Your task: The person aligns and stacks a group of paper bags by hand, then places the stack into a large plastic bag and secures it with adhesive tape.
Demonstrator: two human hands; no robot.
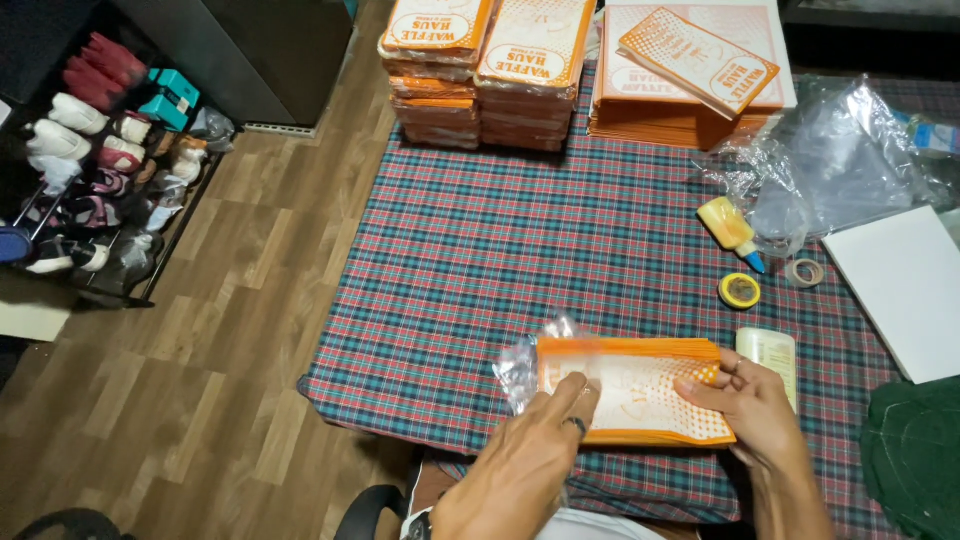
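From my feed the stack of orange paper bags [640,390] sits at the near edge of the plaid cloth [520,250], left hand [530,460] tugging its clear sleeve [520,365], right hand [745,400] pinching the end; looks light, floppy, slippery, so I'd grip both short ends.

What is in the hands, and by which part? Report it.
Both hands hold a stack of orange paper bags partly inside a clear plastic sleeve. The left hand grips its left end over the sleeve; the right hand grips its right edge.
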